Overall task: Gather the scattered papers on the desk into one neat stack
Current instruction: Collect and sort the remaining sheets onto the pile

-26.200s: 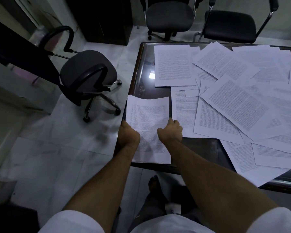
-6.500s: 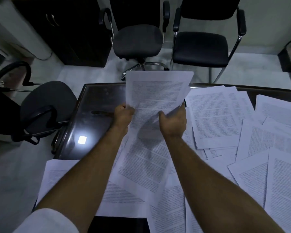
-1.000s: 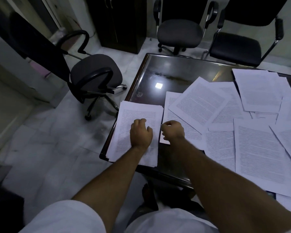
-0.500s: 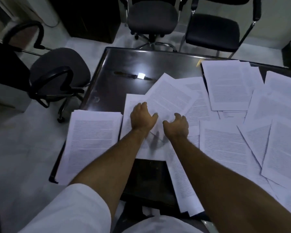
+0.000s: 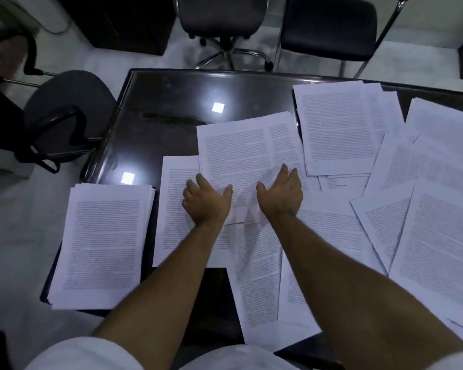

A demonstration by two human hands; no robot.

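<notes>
Both hands [image 5: 242, 198] — now flat on sheet [image 5: 247, 153]

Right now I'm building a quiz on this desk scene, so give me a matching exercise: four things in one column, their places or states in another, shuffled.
Things:
1. gathered stack
2. left hand
3. right hand
4. swivel chair

Places or states:
A. beyond the desk's far edge
B. open, on the right part of the middle sheet
C. at the desk's near left corner, overhanging the edge
D. open, at the middle sheet's left edge

Pairs: 1-C, 2-D, 3-B, 4-A
</notes>
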